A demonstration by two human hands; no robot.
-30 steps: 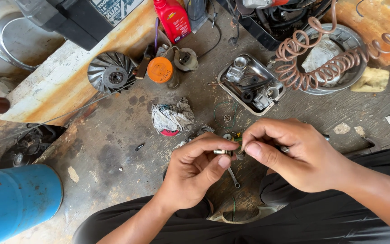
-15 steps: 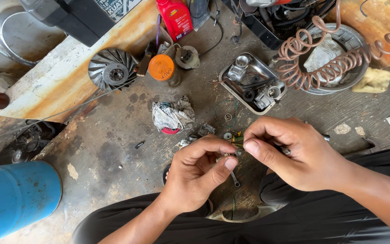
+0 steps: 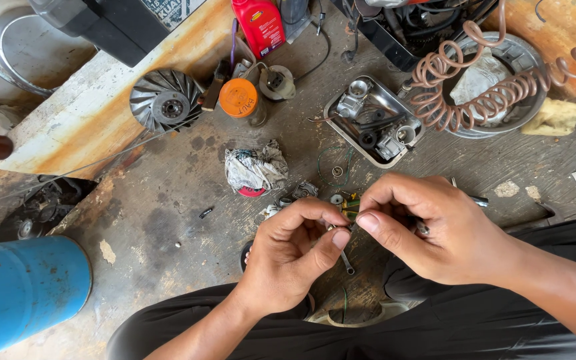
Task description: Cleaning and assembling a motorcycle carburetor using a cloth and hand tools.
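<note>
Two bare hands meet over a stained concrete floor [image 3: 168, 227], between the person's black-trousered knees. Left hand [image 3: 295, 257] has its grip narrow, thumb and forefinger pinched on one small metal part [image 3: 341, 223] that is too tiny to make out clearly; right hand [image 3: 435, 230] pinches the same small part from the other side, fingertips nearly touching the left's. One thin metal wrench [image 3: 347, 261] lies on the floor just below the fingers. Just beyond the hands sits a scatter of small loose fittings [image 3: 301, 193], hard to count. One crumpled printed rag [image 3: 256, 168] lies near them. Farther out stands one rectangular metal tray [image 3: 341, 123] holding several carburettor pieces, and beside it one round metal basin [image 3: 531, 67] crossed by one coiled copper-coloured air hose [image 3: 481, 100]. One orange-lidded tin [image 3: 239, 99] stands next to one finned grey fan wheel [image 3: 167, 101], with one red plastic bottle [image 3: 259, 25] behind them. One blue cylinder [image 3: 25, 287] lies at the person's left, and one yellow sponge [image 3: 555, 119] rests well apart on the right.
</note>
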